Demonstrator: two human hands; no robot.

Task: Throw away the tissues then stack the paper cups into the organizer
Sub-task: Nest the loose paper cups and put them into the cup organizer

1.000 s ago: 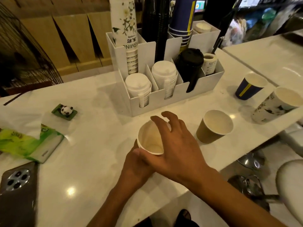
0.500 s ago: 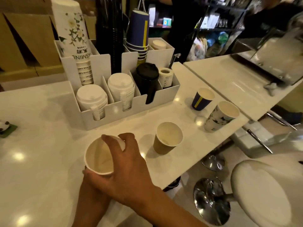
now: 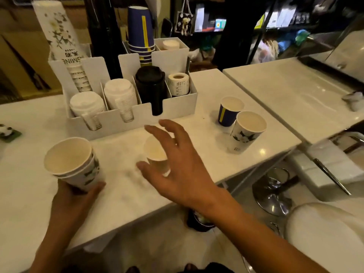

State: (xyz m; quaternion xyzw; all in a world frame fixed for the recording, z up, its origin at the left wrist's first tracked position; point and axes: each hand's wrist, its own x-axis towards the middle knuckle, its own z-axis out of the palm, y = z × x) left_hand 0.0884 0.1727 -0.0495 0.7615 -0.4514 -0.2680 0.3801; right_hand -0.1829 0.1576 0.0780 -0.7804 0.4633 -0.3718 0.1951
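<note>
My left hand (image 3: 76, 196) grips a nested pair of white floral paper cups (image 3: 72, 162) above the near counter. My right hand (image 3: 177, 166) hovers open, fingers spread, over a brown paper cup (image 3: 156, 154) that stands on the counter; it does not grip it. A blue cup with a yellow stripe (image 3: 229, 111) and a white floral cup (image 3: 246, 131) stand side by side to the right. The white organizer (image 3: 177, 107) at the back holds stacks of floral cups (image 3: 63, 48), blue cups (image 3: 140, 34) and lids.
A black tumbler (image 3: 151, 87) and a label roll (image 3: 178, 83) sit in the organizer's front slots. The counter edge (image 3: 256, 166) runs diagonally at the right, with a chrome stool base (image 3: 273, 190) and a white seat (image 3: 323, 233) below. A panda figurine (image 3: 6, 131) is at far left.
My right hand has let go of the white cups and moved right to hover over the brown cup. My left hand still holds the cups. The view has swung to the right.
</note>
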